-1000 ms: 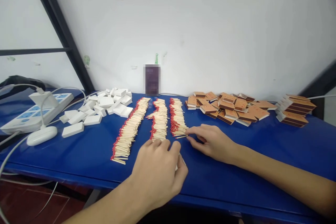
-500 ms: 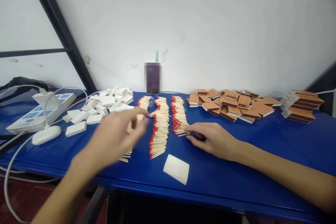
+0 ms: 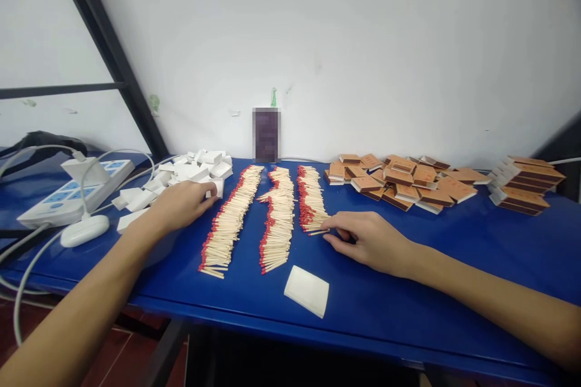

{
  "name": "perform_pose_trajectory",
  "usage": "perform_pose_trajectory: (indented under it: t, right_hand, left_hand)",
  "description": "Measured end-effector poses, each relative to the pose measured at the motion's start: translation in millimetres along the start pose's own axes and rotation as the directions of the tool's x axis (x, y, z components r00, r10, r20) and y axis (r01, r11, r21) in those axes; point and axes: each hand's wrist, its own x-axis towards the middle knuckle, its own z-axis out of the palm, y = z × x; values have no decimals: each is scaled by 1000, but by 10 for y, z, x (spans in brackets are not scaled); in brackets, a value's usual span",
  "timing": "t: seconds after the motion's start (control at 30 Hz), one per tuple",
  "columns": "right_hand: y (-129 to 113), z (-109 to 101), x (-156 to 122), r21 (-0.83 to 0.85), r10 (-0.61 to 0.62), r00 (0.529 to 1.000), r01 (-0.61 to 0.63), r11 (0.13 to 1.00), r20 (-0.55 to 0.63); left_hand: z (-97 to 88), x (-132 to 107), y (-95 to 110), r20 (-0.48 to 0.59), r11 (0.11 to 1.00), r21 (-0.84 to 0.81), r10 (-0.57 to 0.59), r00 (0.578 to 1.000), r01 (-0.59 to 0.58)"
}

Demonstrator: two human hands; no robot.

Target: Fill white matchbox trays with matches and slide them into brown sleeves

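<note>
Three rows of red-tipped matches (image 3: 276,217) lie across the blue table (image 3: 408,290). My left hand (image 3: 184,204) reaches to the pile of white inner trays (image 3: 190,172) and closes its fingers on one white tray (image 3: 216,186) at the pile's near edge. My right hand (image 3: 367,239) rests on the table beside the near end of the right row of matches (image 3: 311,199), fingers curled with the tips at a few loose matches. One white tray (image 3: 307,290) lies alone near the table's front edge.
Orange matchbox sleeves (image 3: 403,181) are heaped at the back right, with a neat stack (image 3: 521,184) further right. A white power strip (image 3: 75,190), cables and a white oval device (image 3: 85,230) sit at the left. A dark blurred object (image 3: 265,134) leans on the wall.
My left hand let go of the white tray near the front edge and swung left to the tray pile, where it now grips another tray. My right hand has stayed put.
</note>
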Motion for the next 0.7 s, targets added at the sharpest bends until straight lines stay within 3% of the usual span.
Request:
perform_pose_trajectory:
  t: [0.17,0.33,0.4,0.43,0.5,0.53,0.6,0.7]
  right_hand:
    - [3,-4,16,38,34,999,-33,999,-22]
    - [4,5,20,62,53,997,-49,997,-59]
    - [4,13,23,62,65,995,-60,996,-75]
    - [4,17,26,61,76,994,-71,996,-81]
    - [3,24,33,48,106,991,-102,994,-82]
    - [2,28,36,40,120,990,-117,992,-76]
    - [1,36,43,22,143,988,-142,990,-59]
    - [1,51,50,16,148,987,-147,989,-58]
  left_hand:
    - [-116,-78,45,-75,999,-51,0,997,-4]
    - [-290,-385,409,-192,972,-200,83,978,-122]
    - [-290,-540,618,-310,847,-364,281,908,-387]
    - [-272,-611,727,-392,770,-367,381,837,-522]
    - [-213,-729,943,-531,583,-310,549,645,-751]
    - [-179,-775,1046,-551,546,-278,583,596,-791]
    - [-112,-843,1233,-583,513,-241,602,546,-824]
    - [-13,-902,1435,-575,522,-216,614,540,-825]
